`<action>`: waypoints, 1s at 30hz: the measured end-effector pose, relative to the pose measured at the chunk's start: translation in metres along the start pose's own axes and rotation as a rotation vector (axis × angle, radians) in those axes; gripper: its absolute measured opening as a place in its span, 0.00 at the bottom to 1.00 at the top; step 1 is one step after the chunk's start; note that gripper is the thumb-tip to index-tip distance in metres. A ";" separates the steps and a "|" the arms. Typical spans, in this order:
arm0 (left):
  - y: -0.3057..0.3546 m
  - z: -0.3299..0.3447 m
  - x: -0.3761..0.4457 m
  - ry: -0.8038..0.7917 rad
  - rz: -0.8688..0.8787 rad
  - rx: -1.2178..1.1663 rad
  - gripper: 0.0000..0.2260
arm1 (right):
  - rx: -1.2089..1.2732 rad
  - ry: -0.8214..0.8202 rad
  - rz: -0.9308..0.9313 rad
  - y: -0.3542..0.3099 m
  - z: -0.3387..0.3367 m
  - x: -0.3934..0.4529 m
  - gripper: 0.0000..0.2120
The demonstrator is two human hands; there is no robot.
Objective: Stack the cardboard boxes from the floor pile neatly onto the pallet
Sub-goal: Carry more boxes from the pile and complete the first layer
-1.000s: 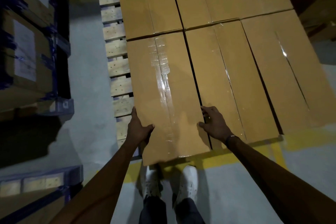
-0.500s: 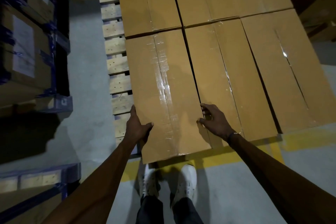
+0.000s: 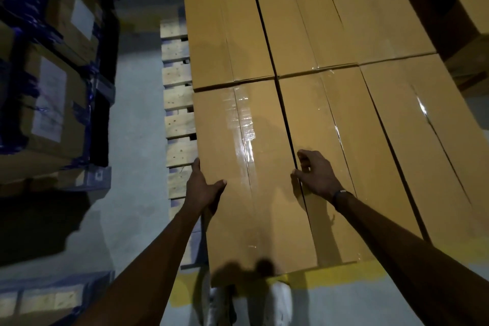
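A long taped cardboard box (image 3: 254,167) lies at the near left of a layer of several like boxes (image 3: 344,34) on the wooden pallet (image 3: 177,124). Its near end overhangs toward my feet. My left hand (image 3: 202,188) grips its left edge, thumb on top and fingers down the side. My right hand (image 3: 316,174) sits at its right edge, fingers curled into the seam between it and the neighbouring box (image 3: 341,161). The fingertips are hidden in the gap.
Blue racking with labelled cartons (image 3: 53,103) stands to the left across a strip of grey floor (image 3: 135,167). A yellow floor line (image 3: 330,280) runs under the pallet's near edge. Dark boxes (image 3: 460,8) sit at the far right. My white shoes (image 3: 277,304) are below the box.
The box has slid away from me further onto the pallet, closing up against the box behind it. Both hands kept their hold on its edges.
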State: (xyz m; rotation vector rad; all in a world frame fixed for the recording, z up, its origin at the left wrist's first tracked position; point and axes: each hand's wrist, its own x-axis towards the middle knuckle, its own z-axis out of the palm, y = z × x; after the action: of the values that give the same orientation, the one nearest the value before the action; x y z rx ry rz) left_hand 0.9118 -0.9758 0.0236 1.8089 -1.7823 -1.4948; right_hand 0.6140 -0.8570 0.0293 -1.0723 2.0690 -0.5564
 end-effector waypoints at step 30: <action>0.046 0.004 0.093 0.171 -0.066 -0.330 0.43 | 0.105 0.114 0.059 -0.051 0.000 0.113 0.24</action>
State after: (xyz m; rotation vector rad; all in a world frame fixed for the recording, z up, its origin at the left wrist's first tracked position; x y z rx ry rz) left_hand 0.8578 -1.0627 0.0086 1.7790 -1.3207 -1.5017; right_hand 0.5968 -0.9790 0.0171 -0.9348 2.1370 -0.7028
